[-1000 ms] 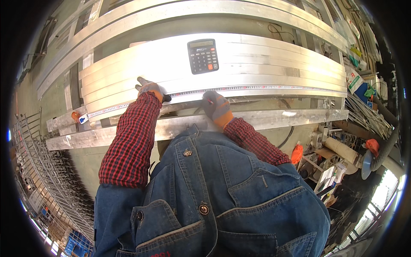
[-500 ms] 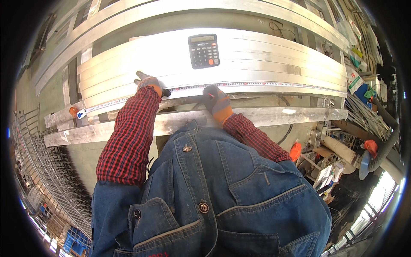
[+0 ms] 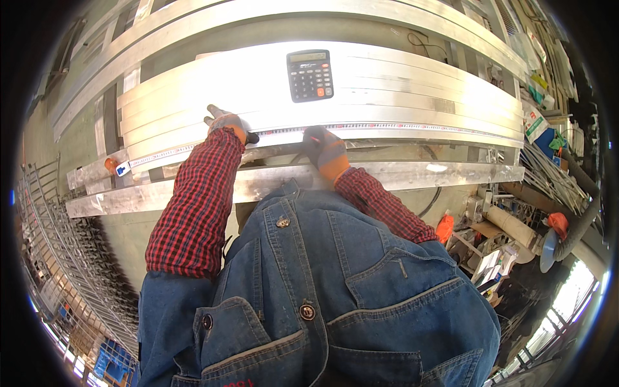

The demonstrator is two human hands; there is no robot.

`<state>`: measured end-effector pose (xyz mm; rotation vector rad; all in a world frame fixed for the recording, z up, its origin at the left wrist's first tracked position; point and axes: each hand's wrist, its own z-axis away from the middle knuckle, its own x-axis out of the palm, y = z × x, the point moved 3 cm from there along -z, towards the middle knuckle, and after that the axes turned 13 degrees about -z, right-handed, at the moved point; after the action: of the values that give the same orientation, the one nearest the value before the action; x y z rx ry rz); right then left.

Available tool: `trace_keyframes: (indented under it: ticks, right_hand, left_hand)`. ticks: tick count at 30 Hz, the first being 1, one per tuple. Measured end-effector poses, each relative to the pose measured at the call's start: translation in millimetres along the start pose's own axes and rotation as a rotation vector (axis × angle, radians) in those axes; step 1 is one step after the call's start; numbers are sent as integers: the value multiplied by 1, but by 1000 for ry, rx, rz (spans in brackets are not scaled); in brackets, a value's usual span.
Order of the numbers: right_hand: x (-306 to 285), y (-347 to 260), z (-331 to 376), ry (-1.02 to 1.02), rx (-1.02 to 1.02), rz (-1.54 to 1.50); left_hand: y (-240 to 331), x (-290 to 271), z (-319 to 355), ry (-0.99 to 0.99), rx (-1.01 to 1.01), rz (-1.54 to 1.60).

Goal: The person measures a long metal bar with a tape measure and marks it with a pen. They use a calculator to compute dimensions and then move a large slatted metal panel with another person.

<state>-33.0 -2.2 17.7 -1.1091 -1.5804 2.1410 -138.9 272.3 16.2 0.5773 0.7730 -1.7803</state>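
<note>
Long flat silvery metal bars (image 3: 412, 97) lie side by side in front of me. Along their near edge stretches a tape measure (image 3: 380, 126), its white and blue end (image 3: 123, 168) at the left. My left hand (image 3: 225, 124), in a grey and orange glove, rests over the tape with fingers and thumb spread. My right hand (image 3: 327, 153), gloved alike, is closed at the near edge of the tape. A small red bit shows at its fingers, but what it holds is hidden. Beyond the hands, a black calculator (image 3: 310, 76) lies on the bars.
A separate metal beam (image 3: 380, 178) runs between the bars and my body. Farther off, another long beam (image 3: 258, 14) crosses the view. Metal racks (image 3: 58, 226) stand at the left. Thin metal rods (image 3: 548, 171) and a grey hose (image 3: 583, 226) are at the right.
The view has shifted very slightly, so the calculator appears a little farther right. Both hands stay nearly in place, the right one tilting only a little.
</note>
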Motion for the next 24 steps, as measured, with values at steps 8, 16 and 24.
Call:
trace_keyframes:
  ticks: [8, 16, 24]
  right_hand:
    - [-3, 1, -1, -62, 3, 29]
    - [0, 3, -4, -70, -17, 38]
    - [-1, 3, -3, -98, 19, 60]
  left_hand:
    - [0, 15, -22, -1, 68, -122]
    - [1, 19, -27, -31, 75, -149]
    - [-2, 25, -34, 58, 30, -19]
